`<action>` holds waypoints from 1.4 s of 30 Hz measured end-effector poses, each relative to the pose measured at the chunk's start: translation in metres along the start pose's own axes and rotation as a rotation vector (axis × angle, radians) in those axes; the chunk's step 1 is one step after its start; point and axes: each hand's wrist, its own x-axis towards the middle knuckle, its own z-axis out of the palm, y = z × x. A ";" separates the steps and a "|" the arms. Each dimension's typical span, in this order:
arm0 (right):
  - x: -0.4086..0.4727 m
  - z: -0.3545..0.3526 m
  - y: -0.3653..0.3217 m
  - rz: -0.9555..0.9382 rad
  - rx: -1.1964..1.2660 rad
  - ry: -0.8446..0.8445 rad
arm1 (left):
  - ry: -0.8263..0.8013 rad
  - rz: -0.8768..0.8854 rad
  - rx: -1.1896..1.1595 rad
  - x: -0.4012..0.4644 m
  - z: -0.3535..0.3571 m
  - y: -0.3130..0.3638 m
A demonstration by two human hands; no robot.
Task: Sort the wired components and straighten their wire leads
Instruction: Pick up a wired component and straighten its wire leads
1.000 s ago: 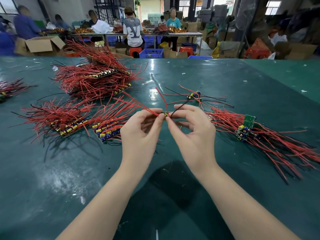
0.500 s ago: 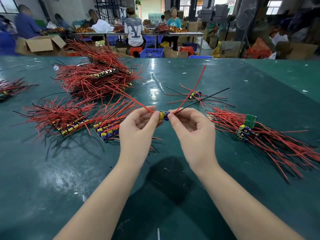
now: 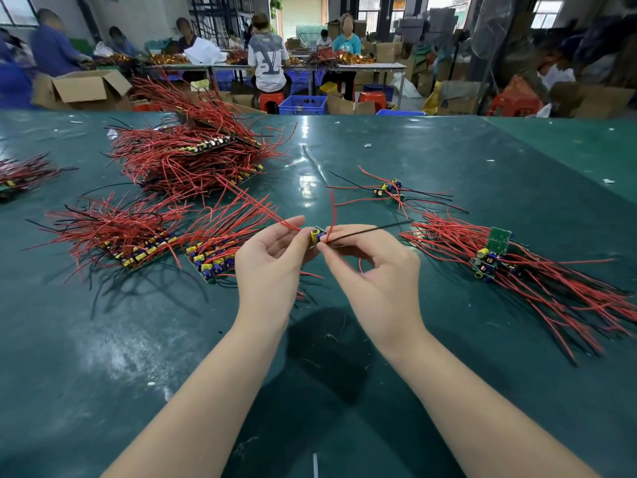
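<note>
Fingers of both hands pinch the small component above the bench, midway btw the sorted piles. Your left hand holds its red lead end, your right hand its other side w/ the black lead. Vs half a sec ago the red lead droops shorter and the black one lies flatter, so straightening looks nearly done; the right-side pile seems next stop.

Overhead light is bright and even; glare streaks the green table. Soft shadow lies beneath the arms. Edges bow; background blurred.
</note>
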 end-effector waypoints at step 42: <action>0.021 -0.014 -0.003 0.744 0.918 0.057 | -0.093 -0.423 -0.446 0.000 0.005 0.014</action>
